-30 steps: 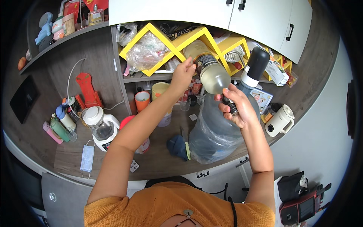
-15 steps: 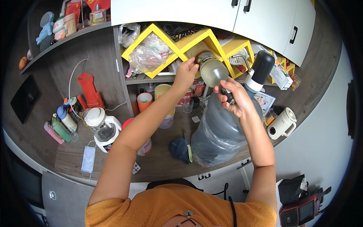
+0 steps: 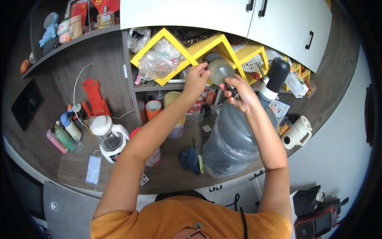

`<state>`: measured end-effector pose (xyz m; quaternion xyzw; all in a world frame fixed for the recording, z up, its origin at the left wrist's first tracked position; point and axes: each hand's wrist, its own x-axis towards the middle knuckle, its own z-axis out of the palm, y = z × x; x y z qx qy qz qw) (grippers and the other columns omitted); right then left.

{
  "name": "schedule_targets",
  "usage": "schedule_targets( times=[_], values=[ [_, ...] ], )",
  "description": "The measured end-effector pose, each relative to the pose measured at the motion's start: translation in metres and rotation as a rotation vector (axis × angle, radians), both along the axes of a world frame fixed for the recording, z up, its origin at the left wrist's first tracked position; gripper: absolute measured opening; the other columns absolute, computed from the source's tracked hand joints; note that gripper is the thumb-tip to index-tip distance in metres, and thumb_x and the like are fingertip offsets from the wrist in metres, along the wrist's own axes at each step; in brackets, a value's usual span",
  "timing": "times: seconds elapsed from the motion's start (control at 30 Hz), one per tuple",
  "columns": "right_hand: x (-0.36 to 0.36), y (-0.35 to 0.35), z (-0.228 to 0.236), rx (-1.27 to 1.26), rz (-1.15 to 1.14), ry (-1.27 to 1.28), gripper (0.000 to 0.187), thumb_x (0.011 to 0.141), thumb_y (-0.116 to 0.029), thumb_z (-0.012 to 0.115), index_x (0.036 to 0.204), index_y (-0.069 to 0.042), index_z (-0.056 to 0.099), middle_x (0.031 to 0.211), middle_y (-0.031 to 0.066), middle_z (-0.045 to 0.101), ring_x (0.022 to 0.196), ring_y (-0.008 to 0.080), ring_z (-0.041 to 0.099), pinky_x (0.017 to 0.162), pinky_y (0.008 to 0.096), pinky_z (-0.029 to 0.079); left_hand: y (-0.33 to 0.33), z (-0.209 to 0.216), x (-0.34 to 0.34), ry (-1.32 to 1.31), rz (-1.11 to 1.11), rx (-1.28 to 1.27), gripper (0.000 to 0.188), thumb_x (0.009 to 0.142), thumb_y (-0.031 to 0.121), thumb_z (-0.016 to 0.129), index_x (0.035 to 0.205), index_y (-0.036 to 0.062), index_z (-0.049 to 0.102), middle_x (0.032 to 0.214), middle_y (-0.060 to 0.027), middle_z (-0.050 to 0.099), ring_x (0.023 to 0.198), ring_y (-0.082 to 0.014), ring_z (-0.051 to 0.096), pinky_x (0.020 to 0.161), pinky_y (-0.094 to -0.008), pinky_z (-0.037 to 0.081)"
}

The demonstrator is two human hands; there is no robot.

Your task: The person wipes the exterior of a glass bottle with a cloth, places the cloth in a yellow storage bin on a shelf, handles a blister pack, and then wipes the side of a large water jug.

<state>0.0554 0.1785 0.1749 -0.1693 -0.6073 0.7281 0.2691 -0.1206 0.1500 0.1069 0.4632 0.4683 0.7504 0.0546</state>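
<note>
A pale, rounded bottle (image 3: 221, 74) with a dark-edged label lies with its base end inside a yellow zigzag shelf (image 3: 223, 44) and its neck toward me. My right hand (image 3: 243, 93) is closed round the dark-capped neck. My left hand (image 3: 195, 83) has its fingers bent against the bottle's left side, near the shelf's yellow edge. The label end is partly hidden inside the shelf. Below my right hand stands a big blue water jug (image 3: 227, 139) partly wrapped in clear plastic, topped by a black and white pump (image 3: 277, 71) with a metal spout.
Plastic bags (image 3: 159, 59) fill the shelf's left compartment. On the counter are a white glass-jug appliance (image 3: 108, 133), an orange cup (image 3: 152, 108), a knife with a green handle (image 3: 201, 164), a dark blue cloth (image 3: 188, 159) and a cream kettle (image 3: 297, 131). White cabinets (image 3: 191, 16) hang above.
The bottle has gone farther into the yellow shelf, so less of its label shows. My right hand has shifted a little left with the neck; my left hand stays at the bottle's side.
</note>
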Motion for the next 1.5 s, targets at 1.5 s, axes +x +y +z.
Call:
schedule_targets(
  times=[1.5],
  values=[
    [0.004, 0.025, -0.027, -0.291, 0.345, -0.091, 0.06, 0.095, -0.054, 0.027, 0.111, -0.002, 0.053, 0.098, 0.0157, 0.066, 0.05, 0.0061, 0.051, 0.038, 0.017, 0.039, -0.01, -0.001, -0.003, 0.199, 0.021, -0.024, 0.034, 0.085, 0.005, 0.055, 0.118, -0.0027, 0.052, 0.121, -0.0133, 0.049, 0.104, -0.0228, 0.053, 0.087, -0.0299, 0.044]
  ],
)
